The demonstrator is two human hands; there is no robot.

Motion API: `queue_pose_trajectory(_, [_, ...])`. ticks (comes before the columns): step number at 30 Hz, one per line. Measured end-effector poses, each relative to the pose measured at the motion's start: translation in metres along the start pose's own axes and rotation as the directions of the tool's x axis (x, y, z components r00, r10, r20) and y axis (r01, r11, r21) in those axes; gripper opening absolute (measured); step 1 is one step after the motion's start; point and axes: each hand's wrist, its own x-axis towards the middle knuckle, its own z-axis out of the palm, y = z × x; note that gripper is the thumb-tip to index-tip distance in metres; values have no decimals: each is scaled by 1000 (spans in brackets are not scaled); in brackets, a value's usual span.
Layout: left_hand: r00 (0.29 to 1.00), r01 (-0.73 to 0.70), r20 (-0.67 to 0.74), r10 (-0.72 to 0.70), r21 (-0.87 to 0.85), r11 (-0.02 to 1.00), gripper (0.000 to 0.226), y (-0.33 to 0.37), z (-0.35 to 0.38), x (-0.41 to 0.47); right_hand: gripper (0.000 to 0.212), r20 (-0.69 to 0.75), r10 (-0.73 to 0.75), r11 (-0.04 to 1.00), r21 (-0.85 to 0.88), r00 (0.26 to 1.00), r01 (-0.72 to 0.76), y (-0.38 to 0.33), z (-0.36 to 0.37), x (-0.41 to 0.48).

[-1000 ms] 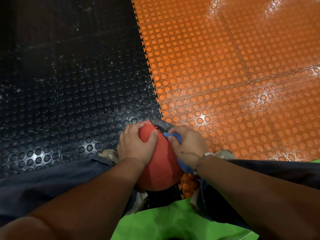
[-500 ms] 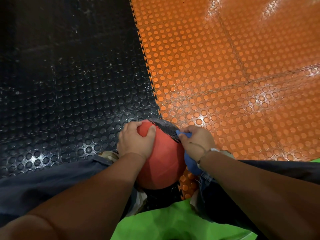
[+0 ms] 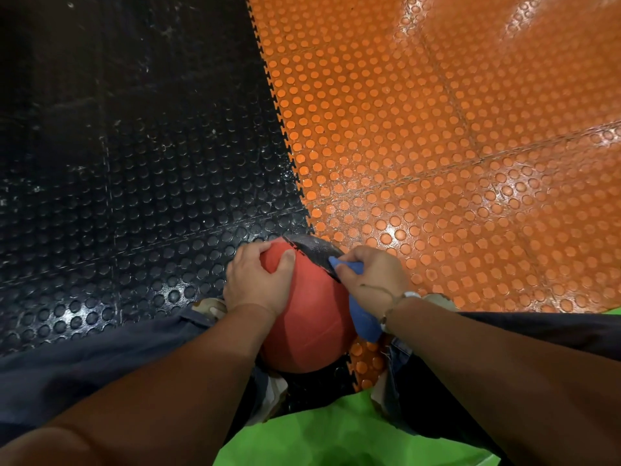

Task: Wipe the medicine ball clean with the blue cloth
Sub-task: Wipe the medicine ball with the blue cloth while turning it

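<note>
Nearest you, a green garment (image 3: 336, 432) fills the bottom edge, and your dark trousers (image 3: 100, 358) spread to either side. The medicine ball (image 3: 309, 331) sits on the floor between your legs, right over the seam where the two floor colours meet.

Your left hand (image 3: 258, 280) grips the ball's upper left side. Its fingers curl over the top and the thumb lies across the red skin, so the ball is braced against rolling. Your right hand (image 3: 373, 277) is clenched round the blue cloth (image 3: 364, 322). One corner pokes out past the fingertips, and the rest hangs below the wrist against the ball's right flank. That corner touches the ball where the red surface borders the dark panel (image 3: 312, 247) on the far upper side.

I judge you to be in the middle of the wiping, not at its end. The cloth is on the ball and working the upper right. The red face turned toward you looks even and free of marks, though at this angle I cannot tell whether it has been wiped or was simply never dirty. The dark panel shows pale speckling, which may be dust left to clear. The underside and the far side are hidden, so you will likely need to turn the ball with your left hand to reach them.

Beyond the ball lie the black studded mat (image 3: 134, 163) on the left and the orange studded mat (image 3: 437, 129) on the right.
</note>
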Motion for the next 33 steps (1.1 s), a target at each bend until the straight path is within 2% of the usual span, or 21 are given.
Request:
queue_pose_trajectory(3, [1000,-13,4,13,0,1000,44,-1,0,0,19,9,119,993,-25,993,-118,5,-7,4])
queue_pose_trajectory(5, [1000,-9,-9,9,13,1000,44,0,1,0,17,-5,46,994,-103,999,-46,-2,-4,1])
queue_pose_trajectory(8, [1000,20,-17,-20,1,1000,43,1,1,2,19,3,-152,979,-136,988,151,-10,7,-6])
queue_pose_trajectory(9, [1000,25,-13,-25,-3,1000,43,2,1,3,20,-2,-157,979,-135,988,155,-9,6,-5])
queue_pose_trajectory(12, [1000,20,1,-20,12,1000,44,4,2,3,20,-31,3,995,-102,1000,-6,2,-3,3])
queue_pose_trajectory(14, [1000,8,-1,-8,40,999,46,6,5,1,17,-28,41,990,-133,999,-44,1,-2,6])
queue_pose_trajectory(18, [999,11,-31,-11,28,1000,45,5,6,2,16,7,-178,959,-222,984,175,-14,9,1])
queue_pose_trajectory(19, [1000,9,-30,-8,25,1000,45,5,6,2,17,23,-175,962,-208,984,176,-13,6,3])
queue_pose_trajectory(22, [999,-32,0,32,74,997,46,5,7,-5,21,34,44,984,-175,998,-38,-5,-10,16])
queue_pose_trajectory(24, [997,-75,13,74,136,988,46,6,10,-11,21,39,142,953,-276,989,-125,-6,-11,19])
queue_pose_trajectory(26, [994,-108,18,107,192,975,46,9,14,-13,17,49,58,940,-340,997,-38,-16,-1,16])
queue_pose_trajectory(29, [993,-121,35,116,215,969,46,13,15,-14,13,26,-68,955,-286,997,73,-19,5,12])
queue_pose_trajectory(31, [989,-146,49,138,216,966,44,12,14,-15,8,3,-9,980,-198,1000,9,-11,-3,16])
queue_pose_trajectory(33, [980,-199,69,188,231,952,43,11,14,-19,16,17,97,977,-191,995,-92,-2,-13,19])
